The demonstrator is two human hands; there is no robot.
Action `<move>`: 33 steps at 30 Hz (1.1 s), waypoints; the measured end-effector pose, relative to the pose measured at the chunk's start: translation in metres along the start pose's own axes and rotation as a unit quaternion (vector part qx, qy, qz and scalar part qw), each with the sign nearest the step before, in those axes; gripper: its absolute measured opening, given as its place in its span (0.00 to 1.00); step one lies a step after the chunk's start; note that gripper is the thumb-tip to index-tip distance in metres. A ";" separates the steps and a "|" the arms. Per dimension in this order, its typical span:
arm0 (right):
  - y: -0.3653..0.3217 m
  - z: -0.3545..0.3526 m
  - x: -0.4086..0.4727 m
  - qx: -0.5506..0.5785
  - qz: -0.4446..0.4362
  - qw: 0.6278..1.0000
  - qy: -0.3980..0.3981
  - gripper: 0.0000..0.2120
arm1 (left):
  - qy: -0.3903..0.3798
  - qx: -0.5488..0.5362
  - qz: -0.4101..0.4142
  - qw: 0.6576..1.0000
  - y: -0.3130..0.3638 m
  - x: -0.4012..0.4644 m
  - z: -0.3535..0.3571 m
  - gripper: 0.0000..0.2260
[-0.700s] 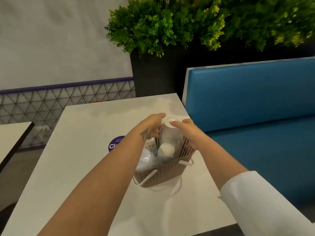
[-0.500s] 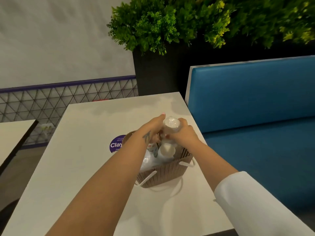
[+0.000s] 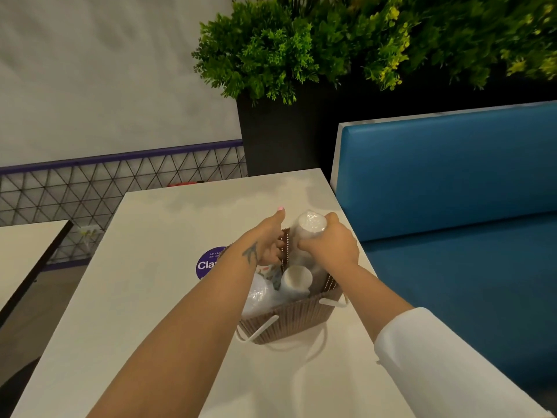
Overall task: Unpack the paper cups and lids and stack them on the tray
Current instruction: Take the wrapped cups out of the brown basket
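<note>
A brown basket (image 3: 289, 322) with white handles is set on the white desk (image 3: 144, 267), toward the desk's right edge. A wrapped stack (image 3: 310, 226) of white cups or lids in clear plastic is held over the far end of the basket; which of the two it is cannot be told. The right hand (image 3: 330, 247) is curled round this stack and grips it from the right side. The left hand (image 3: 269, 236) is placed just left of the stack, at the basket's far rim, with its thumb stuck out and pointing away. Its fingers are hidden behind the hand, so whether anything is held by it cannot be told. More things are kept inside the basket: a white cup (image 3: 297, 282) in the middle, a clear plastic pack (image 3: 259, 297) on the left, and a bit of paper with a colored print between them. A round purple sticker (image 3: 208, 263) is seen on the desk, left of the basket and partly hidden by the left arm. A blue bench (image 3: 452, 206) is seen on the right. A green plant (image 3: 301, 46) in a dark box is seen at the far end.
</note>
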State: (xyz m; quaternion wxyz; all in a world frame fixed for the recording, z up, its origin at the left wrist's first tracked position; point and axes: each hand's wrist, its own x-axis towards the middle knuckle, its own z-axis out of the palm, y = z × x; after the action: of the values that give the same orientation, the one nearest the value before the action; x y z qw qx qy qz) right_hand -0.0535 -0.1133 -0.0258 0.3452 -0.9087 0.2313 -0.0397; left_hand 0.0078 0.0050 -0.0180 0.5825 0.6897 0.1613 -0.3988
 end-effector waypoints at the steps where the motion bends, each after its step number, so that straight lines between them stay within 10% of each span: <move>1: -0.001 -0.004 -0.001 0.005 -0.001 1.000 0.001 0.28 | -0.002 0.009 -0.004 1.000 0.001 -0.001 0.000 0.32; 33: -0.060 -0.118 -0.003 0.103 -0.086 0.989 0.064 0.25 | -0.008 -0.113 -0.006 0.994 0.019 -0.039 0.014 0.28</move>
State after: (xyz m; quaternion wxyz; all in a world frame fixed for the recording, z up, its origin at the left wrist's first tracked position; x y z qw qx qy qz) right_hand -0.0602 -0.1447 0.1028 0.4163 -0.8806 0.1684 -0.1513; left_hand -0.0086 -0.0039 0.0241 0.6556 0.6154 0.2049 -0.3866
